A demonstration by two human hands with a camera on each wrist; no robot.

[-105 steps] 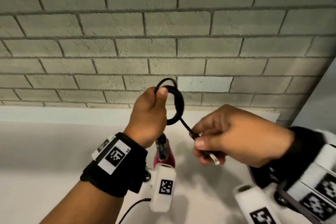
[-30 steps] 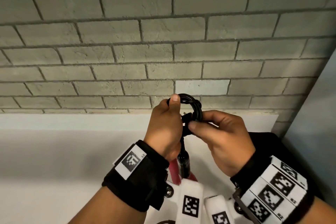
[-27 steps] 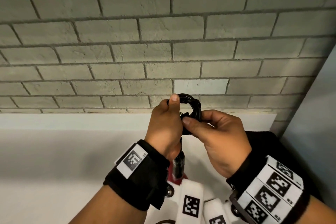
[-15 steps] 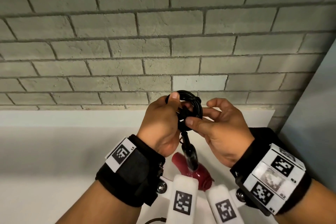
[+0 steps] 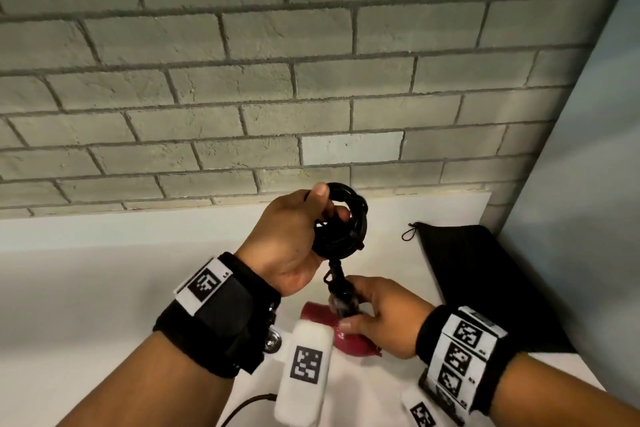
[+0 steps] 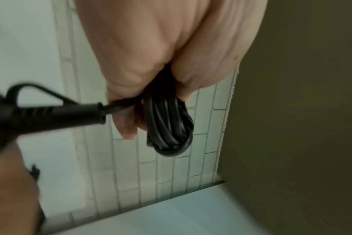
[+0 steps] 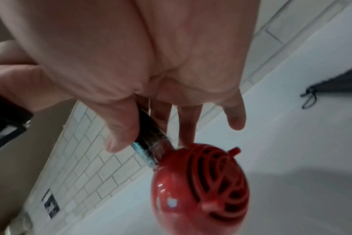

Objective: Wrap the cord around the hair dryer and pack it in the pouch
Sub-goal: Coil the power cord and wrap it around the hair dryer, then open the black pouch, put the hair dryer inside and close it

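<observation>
My left hand (image 5: 304, 232) grips a tight coil of black cord (image 5: 343, 225) held up above the white counter; the coil (image 6: 169, 125) shows between its fingers in the left wrist view, with the cord's strain relief (image 6: 50, 116) leading off left. Below it my right hand (image 5: 377, 315) holds the black handle (image 7: 149, 138) of the red hair dryer (image 7: 199, 181), thumb and fingers curled round it. The dryer's red body (image 5: 322, 317) hangs just under both hands, partly hidden by the wrist camera. A flat black drawstring pouch (image 5: 485, 284) lies on the counter to the right.
A grey brick wall (image 5: 311, 80) stands close behind the white counter (image 5: 86, 288). A pale side wall (image 5: 588, 184) closes off the right, just beyond the pouch. The pouch's drawstring (image 5: 410, 231) lies loose at its far left corner.
My right hand let go of the coil and dropped down to grasp the dryer's handle. The left hand keeps the finished coil. The view tilted down, bringing the pouch into sight.
</observation>
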